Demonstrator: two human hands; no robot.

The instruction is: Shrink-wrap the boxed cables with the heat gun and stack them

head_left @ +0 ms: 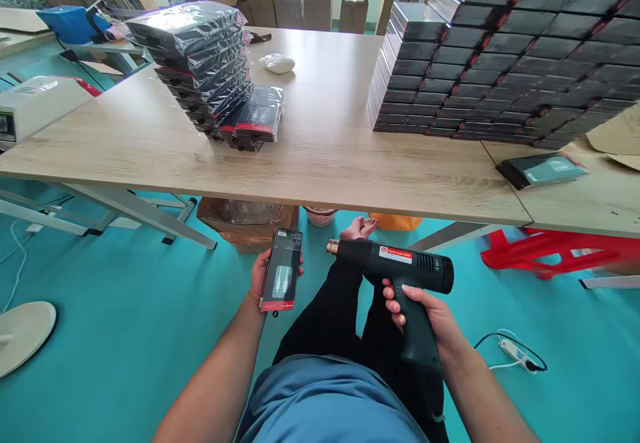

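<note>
My left hand (pixel 260 271) grips a flat black-and-red product box (pixel 283 266) with a pale cable-like item pictured or showing on its front. Wrapped round the handle of a black heat gun (pixel 395 261) is my right hand (pixel 425 309). The gun's metal nozzle points left, towards the box, with a gap between them. Both hands are above my lap, below the table's front edge. On the table stands a leaning stack of boxes in loose clear film (pixel 200 63), with a few lower wrapped boxes (pixel 261 113) beside it.
A large block of stacked boxes (pixel 480 76) stands on the table (pixel 325 163) at right. One single box (pixel 545 168) lies near the right front edge. Under the table are a carton (pixel 240 229) and a red stool (pixel 560 249). A power strip (pixel 520 353) lies on the floor.
</note>
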